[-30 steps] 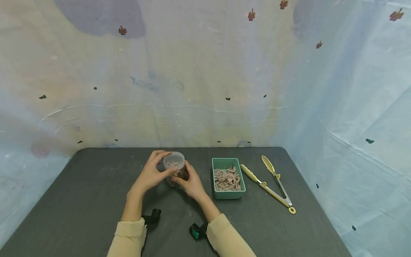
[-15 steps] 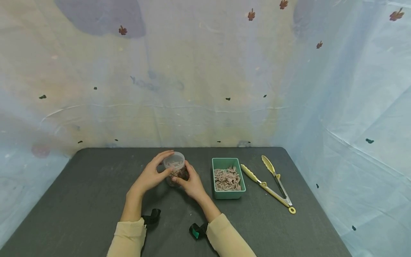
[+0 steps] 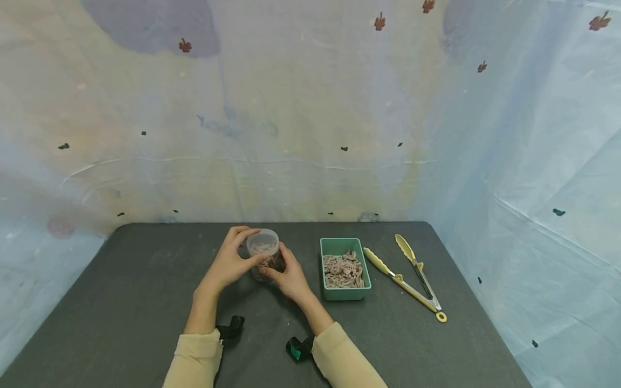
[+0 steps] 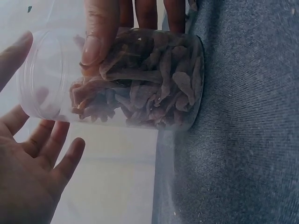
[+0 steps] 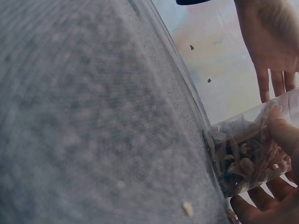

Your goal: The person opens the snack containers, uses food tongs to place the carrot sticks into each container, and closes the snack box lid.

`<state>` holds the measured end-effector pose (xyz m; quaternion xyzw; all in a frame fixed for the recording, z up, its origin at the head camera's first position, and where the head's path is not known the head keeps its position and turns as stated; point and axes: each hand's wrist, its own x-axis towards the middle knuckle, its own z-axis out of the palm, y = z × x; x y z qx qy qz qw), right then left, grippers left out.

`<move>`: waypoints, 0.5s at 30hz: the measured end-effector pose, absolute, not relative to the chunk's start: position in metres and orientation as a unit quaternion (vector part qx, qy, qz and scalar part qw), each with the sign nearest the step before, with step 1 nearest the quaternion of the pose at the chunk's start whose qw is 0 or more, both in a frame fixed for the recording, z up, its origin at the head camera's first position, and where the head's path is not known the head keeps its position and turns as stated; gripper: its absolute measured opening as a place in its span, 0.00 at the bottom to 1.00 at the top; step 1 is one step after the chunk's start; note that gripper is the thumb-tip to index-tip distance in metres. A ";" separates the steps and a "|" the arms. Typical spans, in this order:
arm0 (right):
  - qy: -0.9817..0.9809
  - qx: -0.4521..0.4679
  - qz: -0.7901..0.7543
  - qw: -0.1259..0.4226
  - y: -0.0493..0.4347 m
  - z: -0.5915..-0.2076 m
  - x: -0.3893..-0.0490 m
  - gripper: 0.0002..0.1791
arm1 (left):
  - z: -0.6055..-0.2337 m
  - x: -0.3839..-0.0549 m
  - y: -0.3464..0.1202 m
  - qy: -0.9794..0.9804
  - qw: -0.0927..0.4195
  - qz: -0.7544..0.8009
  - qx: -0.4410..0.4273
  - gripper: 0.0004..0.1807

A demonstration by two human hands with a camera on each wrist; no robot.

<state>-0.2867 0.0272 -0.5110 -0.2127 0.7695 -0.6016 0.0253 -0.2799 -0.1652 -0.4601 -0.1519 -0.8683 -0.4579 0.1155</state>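
Observation:
A clear plastic jar stands upright on the dark table, filled for the most part with brownish dried strips. Its see-through lid is on top. My left hand grips the lid from the left, thumb on the near side and fingers on the far side. Around the jar's body my right hand holds from the right, its thumb pressed against the wall. In the left wrist view the left fingers curve round the lid's edge, and the right thumb lies over the strips behind the clear wall.
Right of the jar, a green rectangular tub holds more greyish-brown strips. Yellow-tipped tongs lie spread beyond it. A crumb lies on the table. Patterned sheeting hangs behind the table's far edge.
My left hand's fingers and thumb shifted round the lid half a second ago, and now sit back near their earlier place. The right hand and jar have stayed put.

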 end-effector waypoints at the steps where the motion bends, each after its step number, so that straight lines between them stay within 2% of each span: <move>1: 0.770 -0.214 -0.600 0.024 0.027 -0.511 -0.287 0.41 | -0.460 -0.280 -0.165 -0.869 0.114 -0.458 -0.152 0.37; 15: 0.772 -0.214 -0.597 0.026 0.028 -0.511 -0.287 0.44 | -0.458 -0.275 -0.170 -0.864 0.083 -0.462 -0.184 0.36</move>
